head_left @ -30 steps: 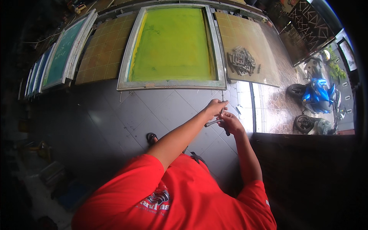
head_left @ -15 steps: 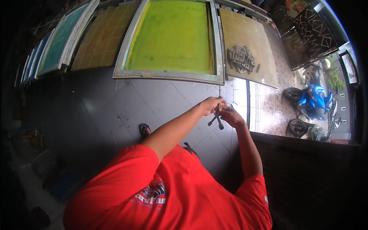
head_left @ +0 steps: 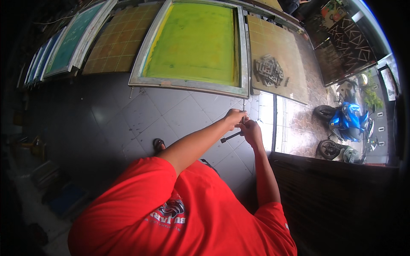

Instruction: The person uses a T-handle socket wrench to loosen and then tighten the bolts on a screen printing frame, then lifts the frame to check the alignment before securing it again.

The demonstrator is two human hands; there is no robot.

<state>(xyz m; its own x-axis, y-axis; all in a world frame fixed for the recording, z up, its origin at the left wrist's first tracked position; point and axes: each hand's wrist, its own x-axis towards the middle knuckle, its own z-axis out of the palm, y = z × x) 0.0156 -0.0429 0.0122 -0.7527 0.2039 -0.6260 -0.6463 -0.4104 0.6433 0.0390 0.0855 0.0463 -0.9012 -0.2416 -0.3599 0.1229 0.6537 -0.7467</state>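
Head view, clock read from the hands: yellow-green screen [head_left: 192, 45] at eleven o'clock; tan board [head_left: 279, 40] at one, bearing a heap of grey pieces [head_left: 269, 70]; right hand [head_left: 252, 130], fingers clamped on the wrench [head_left: 231, 136]; left hand [head_left: 234, 118] at its ten o'clock, fingers curled together, their grip I cannot tell; wrench at the hands, one arm jutting toward seven; thin rod [head_left: 244, 105] at twelve

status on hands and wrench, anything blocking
Right hand on wrench. Left hand beside it, grip unclear. Hands hiding part of wrench. Frame just ahead.
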